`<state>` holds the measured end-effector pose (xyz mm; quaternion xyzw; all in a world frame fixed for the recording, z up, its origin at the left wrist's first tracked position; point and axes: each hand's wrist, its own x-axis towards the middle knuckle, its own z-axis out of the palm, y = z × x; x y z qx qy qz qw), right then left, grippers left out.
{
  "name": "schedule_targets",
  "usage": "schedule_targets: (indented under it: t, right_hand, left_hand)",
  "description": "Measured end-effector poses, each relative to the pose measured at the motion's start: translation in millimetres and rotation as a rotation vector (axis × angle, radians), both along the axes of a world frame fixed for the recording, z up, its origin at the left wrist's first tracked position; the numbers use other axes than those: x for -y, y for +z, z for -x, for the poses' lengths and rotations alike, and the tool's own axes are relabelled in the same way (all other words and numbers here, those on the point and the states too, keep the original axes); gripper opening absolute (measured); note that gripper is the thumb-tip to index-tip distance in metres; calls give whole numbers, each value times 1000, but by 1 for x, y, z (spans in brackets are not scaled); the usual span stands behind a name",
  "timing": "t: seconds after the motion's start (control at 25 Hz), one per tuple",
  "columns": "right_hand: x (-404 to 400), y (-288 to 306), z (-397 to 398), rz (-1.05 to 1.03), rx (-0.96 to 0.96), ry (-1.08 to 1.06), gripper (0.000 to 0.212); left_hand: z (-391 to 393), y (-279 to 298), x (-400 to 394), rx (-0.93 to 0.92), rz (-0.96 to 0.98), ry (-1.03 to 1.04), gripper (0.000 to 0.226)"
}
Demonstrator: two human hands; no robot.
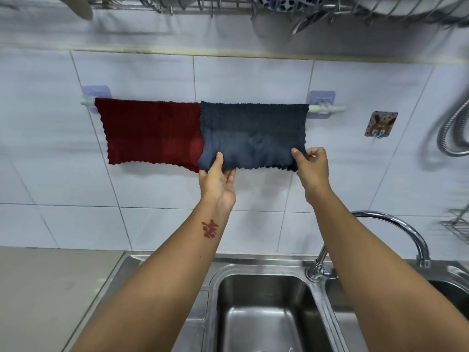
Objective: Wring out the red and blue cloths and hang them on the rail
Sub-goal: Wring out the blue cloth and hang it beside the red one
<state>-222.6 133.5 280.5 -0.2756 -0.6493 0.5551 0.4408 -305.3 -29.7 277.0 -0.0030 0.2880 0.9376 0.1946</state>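
Note:
A white rail [327,108] runs across the tiled wall on two stick-on brackets. The red cloth [149,133] hangs over its left half, flat against the tiles. The blue cloth [253,135] is draped over the right half, its left edge overlapping the red cloth slightly. My left hand [217,179] pinches the blue cloth's lower left corner, thumb in front. My right hand [312,168] grips its lower right corner. Both hands hold the bottom edge stretched out and lifted a little off the wall.
A steel double sink [266,313] lies below my arms, with a curved tap [396,224] at the right. A dish rack [253,6] with bowls and utensils hangs above. A hook sticker [380,124], a shower hose [454,133] and a wire basket [456,227] are on the right wall.

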Motion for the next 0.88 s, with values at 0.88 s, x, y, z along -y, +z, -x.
schedule_targets:
  t: [0.88]
  right_hand:
    - [13,13,-38,27,21,-10,18]
  left_hand:
    - [-28,20,34,-77,29,94,24]
